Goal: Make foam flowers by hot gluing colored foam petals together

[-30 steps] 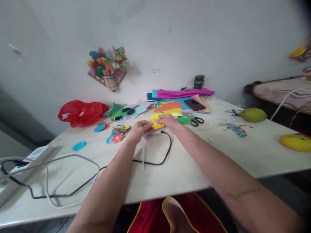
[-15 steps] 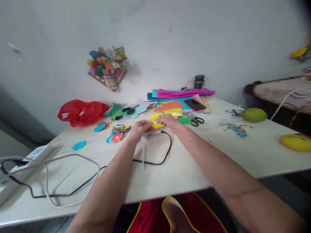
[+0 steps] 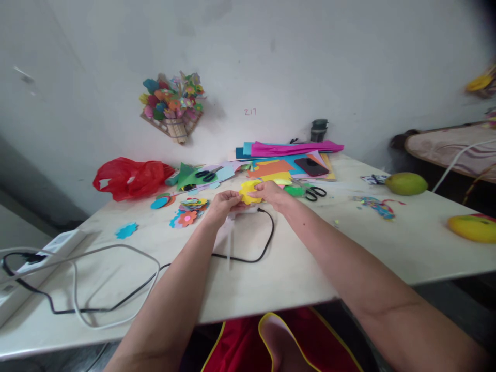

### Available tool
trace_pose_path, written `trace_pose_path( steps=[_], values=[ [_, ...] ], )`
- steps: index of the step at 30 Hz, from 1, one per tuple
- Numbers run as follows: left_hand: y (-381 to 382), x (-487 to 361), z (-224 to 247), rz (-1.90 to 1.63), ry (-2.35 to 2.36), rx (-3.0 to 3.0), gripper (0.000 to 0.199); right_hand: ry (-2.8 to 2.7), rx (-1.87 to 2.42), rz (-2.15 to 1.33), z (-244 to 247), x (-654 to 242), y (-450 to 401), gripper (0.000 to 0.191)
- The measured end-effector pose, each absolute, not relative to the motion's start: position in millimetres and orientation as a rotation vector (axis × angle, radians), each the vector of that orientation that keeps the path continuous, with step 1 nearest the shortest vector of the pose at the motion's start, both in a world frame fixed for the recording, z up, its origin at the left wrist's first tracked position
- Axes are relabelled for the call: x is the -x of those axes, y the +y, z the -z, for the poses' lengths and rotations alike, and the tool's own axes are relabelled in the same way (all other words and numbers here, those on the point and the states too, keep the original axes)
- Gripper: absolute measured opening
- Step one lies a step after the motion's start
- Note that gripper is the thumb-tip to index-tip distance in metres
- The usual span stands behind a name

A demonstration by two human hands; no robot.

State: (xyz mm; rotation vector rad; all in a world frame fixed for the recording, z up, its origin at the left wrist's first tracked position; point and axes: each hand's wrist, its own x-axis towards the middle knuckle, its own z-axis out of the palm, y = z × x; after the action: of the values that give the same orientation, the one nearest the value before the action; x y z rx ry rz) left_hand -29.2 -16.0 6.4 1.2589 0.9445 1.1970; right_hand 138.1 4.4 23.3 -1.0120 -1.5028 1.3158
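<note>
Both hands meet above the middle of the white table [image 3: 302, 279]. A yellow flower-shaped cutout [image 3: 250, 191] is pinched between them. My left hand [image 3: 226, 204] is closed at its left edge, and my right hand [image 3: 270, 193] grips its right side with the fingers together. Just below the hands lies a pale tool [image 3: 245, 211], partly hidden, with a black cord [image 3: 267, 243] running from it. A translucent stick [image 3: 229, 248] points toward the front edge. Left of my left hand is a pile of coloured flower cutouts [image 3: 188, 217].
Black-handled scissors [image 3: 315, 193] lie right of my right hand, near a phone [image 3: 311, 166] on coloured sheets [image 3: 271, 168]. A red bag [image 3: 132, 178], power strip [image 3: 42, 263], blue flower [image 3: 126, 231] and two mangoes [image 3: 406, 183] flank the work area.
The yellow flower has turned slightly between my fingers, and my right fingers have shifted a little over it. The rest looks the same.
</note>
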Motion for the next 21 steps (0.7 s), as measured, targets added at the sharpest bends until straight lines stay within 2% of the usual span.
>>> trace_pose_path(
  steps=[12, 21],
  values=[
    [-16, 29, -6, -1.182, 0.957, -1.279, 0.029, -1.524, 1.051, -1.292, -30, -142, -1, 0.025],
    [-19, 28, -6, -1.117, 0.937, -1.313, 0.029, -1.513, 1.011, -1.261, -21, -137, 2, 0.028]
  ],
)
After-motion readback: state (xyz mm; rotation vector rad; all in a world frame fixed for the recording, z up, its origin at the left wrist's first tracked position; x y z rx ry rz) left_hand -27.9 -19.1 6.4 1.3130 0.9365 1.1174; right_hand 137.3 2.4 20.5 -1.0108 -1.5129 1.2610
